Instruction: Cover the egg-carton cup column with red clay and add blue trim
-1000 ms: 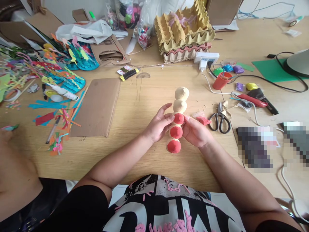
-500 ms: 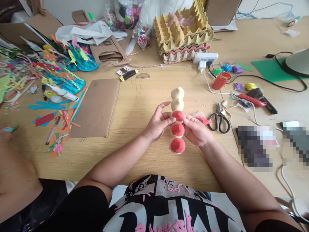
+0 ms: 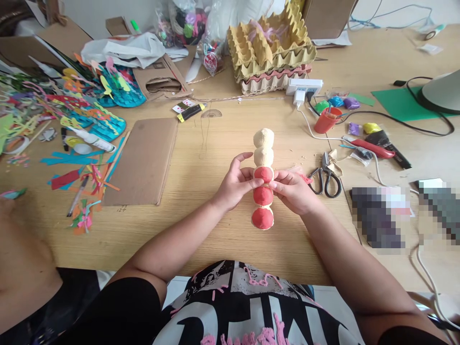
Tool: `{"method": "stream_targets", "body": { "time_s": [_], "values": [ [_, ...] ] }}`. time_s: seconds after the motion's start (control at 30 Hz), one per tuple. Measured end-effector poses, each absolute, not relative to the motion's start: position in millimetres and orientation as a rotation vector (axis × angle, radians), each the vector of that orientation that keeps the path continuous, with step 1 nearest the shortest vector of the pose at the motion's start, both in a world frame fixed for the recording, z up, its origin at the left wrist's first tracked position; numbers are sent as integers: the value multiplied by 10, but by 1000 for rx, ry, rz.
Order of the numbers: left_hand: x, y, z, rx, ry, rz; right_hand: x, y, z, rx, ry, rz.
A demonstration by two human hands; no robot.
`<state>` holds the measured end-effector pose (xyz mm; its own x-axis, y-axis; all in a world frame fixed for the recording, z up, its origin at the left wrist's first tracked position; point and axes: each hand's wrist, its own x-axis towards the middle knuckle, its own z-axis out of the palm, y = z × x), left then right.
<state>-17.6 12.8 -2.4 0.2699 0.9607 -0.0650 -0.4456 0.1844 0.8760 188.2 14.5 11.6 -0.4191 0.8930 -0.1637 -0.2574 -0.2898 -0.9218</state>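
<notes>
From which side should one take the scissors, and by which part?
The scissors are probably best gripped by the black handles, from the near side: both loops face that way, while the blades point away. The right hand is closer, but holds the red-and-cream strip.

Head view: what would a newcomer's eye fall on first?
First, the bumpy strip, three bumps red and two pale, held between the left hand and right hand near the middle of the picture. Then the stacked egg trays at the top and the bright tangle of coloured strips at the far left.
</notes>
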Motion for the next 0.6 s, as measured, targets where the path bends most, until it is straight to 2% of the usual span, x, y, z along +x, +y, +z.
{"method": "stream_targets", "body": {
  "time_s": [0.2,0.6],
  "values": [
    [-184,104,35,805,694,1092,1857,137,103,-963,-1236,1681],
    [-101,48,-11,889,912,1190,1938,177,98,-1093,-1364,1654]
  ]
}}
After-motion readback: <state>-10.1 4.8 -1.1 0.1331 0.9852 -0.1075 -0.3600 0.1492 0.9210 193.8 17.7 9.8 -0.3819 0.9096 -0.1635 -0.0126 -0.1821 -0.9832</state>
